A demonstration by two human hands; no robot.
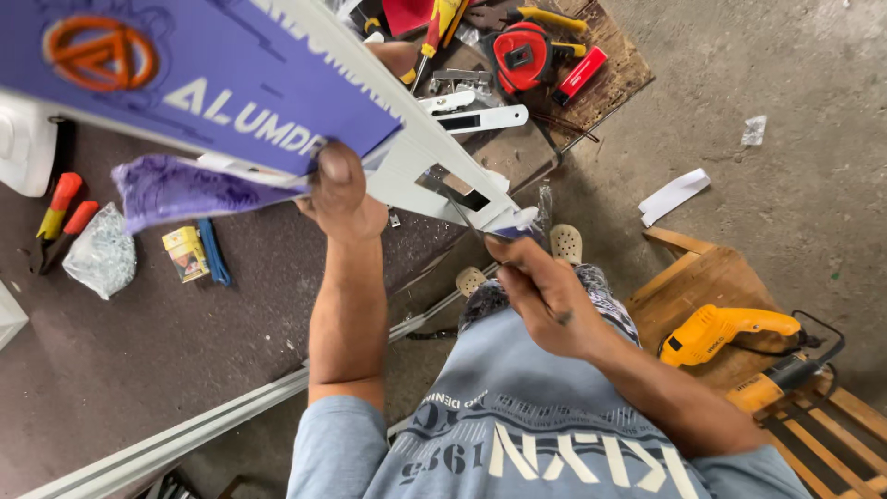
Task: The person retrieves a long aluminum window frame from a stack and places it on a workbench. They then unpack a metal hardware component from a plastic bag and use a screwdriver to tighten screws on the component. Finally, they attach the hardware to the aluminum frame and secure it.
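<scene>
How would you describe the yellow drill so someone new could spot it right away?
Start at the wooden stool right of the person's legs. The yellow power drill lies on its seat. It is brighter and stubbier than the orange-and-black power tool beside it.

The profile [277,102] slants above the desk [139,333]; a tape measure [520,55] lies behind it, two drills [730,331] on a pallet [832,416] to the right

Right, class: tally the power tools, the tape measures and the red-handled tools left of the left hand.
Power tools: 2, the yellow drill and the grinder
Tape measures: 1
Red-handled tools: 2
Total: 5
</scene>
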